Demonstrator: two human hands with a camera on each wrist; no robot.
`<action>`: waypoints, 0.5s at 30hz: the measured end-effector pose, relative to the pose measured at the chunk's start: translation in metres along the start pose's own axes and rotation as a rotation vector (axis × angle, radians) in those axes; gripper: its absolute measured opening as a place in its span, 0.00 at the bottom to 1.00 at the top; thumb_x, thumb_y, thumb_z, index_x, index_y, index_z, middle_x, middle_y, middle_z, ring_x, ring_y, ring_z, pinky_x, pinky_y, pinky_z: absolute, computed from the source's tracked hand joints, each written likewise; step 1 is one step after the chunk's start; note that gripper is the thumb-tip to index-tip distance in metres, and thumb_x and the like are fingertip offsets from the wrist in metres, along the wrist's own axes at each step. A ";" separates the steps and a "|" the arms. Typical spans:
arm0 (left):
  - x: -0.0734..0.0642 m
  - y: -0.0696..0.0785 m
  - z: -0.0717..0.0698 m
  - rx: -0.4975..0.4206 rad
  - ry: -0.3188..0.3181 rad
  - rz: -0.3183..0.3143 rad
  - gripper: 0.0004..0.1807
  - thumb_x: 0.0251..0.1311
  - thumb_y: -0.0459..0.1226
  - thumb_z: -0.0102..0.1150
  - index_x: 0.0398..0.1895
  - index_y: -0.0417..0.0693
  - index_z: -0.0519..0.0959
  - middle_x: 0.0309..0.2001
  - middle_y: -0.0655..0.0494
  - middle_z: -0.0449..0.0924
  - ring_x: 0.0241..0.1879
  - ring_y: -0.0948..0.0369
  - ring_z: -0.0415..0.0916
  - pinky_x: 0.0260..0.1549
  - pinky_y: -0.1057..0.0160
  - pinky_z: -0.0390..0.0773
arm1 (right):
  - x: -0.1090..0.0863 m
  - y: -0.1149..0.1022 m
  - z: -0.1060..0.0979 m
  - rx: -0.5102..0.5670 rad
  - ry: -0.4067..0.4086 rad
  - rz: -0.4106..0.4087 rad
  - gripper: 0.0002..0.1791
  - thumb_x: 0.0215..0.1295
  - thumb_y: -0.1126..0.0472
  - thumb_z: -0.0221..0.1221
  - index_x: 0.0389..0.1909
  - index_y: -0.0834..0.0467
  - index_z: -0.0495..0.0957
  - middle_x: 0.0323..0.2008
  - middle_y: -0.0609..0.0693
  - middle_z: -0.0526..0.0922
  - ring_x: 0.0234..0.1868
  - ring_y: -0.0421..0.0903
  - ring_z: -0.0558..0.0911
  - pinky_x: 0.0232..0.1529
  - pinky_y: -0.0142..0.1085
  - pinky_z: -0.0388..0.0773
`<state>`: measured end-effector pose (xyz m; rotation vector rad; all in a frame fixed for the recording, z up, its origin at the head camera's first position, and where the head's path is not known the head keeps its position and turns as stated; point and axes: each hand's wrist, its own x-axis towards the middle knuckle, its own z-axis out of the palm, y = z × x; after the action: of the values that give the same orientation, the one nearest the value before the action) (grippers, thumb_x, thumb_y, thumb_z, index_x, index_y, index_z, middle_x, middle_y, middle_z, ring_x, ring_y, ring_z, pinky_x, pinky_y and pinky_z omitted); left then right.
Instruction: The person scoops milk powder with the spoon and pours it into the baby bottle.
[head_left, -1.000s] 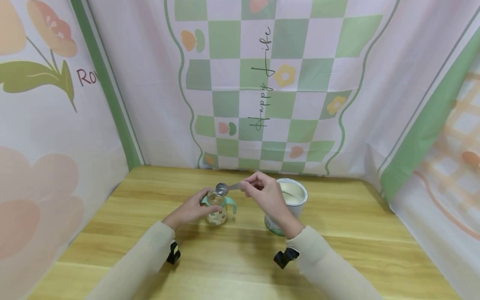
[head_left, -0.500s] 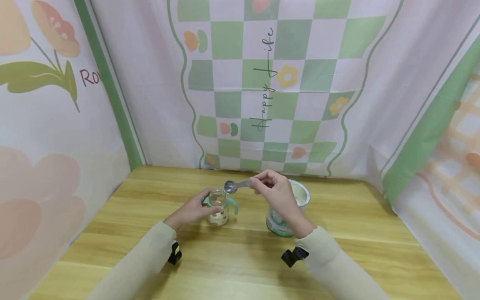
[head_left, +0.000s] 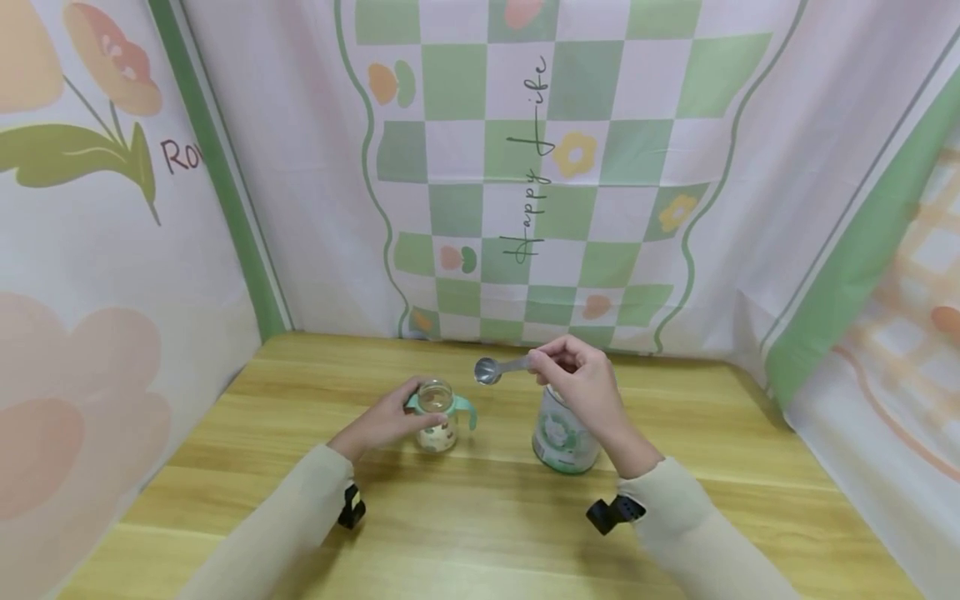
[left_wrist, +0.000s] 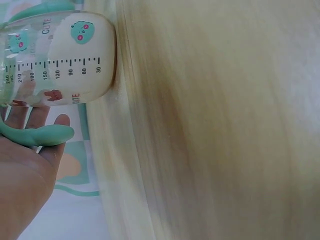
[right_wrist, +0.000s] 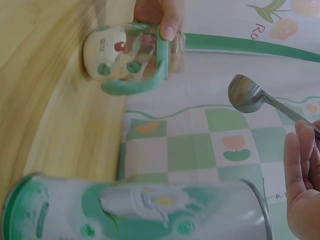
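Spoon (head_left: pixel 487 371): you are holding it in the air, its bowl lying left of your right grip and looking empty.
Right hand (head_left: pixel 581 375): your thumb and fingers are pinching together on the handle's end.
Long axis: the handle is running sideways from the pinch, seemingly dipping a little towards the bowl.
Bottle (head_left: pixel 438 437): it is standing upright on the table (head_left: pixel 465 533), left of the pinch, past the bowl and apart from it.
Left hand (head_left: pixel 390 421): you are clasping the bottle near its collar, thumb in front.
Can (head_left: pixel 562 433): it is standing just below the pinch, your right hand hiding its mouth from the head view.
Key relation: in judgement, your right hand is lying nearer the can, with the bowl pointing away from it, towards the bottle.
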<state>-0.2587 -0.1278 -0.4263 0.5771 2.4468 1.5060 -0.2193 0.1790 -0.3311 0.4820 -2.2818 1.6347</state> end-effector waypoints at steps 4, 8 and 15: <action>0.002 0.001 0.000 0.041 0.004 0.007 0.36 0.59 0.57 0.68 0.69 0.63 0.68 0.59 0.57 0.77 0.61 0.52 0.73 0.61 0.40 0.69 | 0.001 0.002 -0.010 -0.006 0.019 -0.020 0.13 0.69 0.53 0.64 0.39 0.61 0.82 0.30 0.57 0.86 0.31 0.57 0.85 0.34 0.38 0.84; 0.002 0.005 -0.001 0.075 0.005 0.006 0.36 0.59 0.58 0.68 0.69 0.61 0.68 0.59 0.56 0.77 0.60 0.51 0.73 0.60 0.39 0.69 | 0.001 0.004 -0.018 -0.011 0.032 -0.026 0.14 0.70 0.54 0.64 0.39 0.63 0.81 0.31 0.59 0.86 0.30 0.54 0.85 0.34 0.34 0.83; 0.004 0.016 -0.004 0.136 -0.017 0.016 0.34 0.60 0.51 0.70 0.68 0.57 0.69 0.55 0.55 0.78 0.57 0.54 0.74 0.59 0.43 0.72 | -0.002 -0.004 -0.030 -0.065 0.065 -0.047 0.10 0.70 0.61 0.63 0.39 0.67 0.81 0.30 0.60 0.86 0.28 0.46 0.85 0.34 0.32 0.83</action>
<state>-0.2599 -0.1231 -0.4101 0.6326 2.5517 1.3418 -0.2147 0.2061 -0.3188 0.4573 -2.2516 1.5263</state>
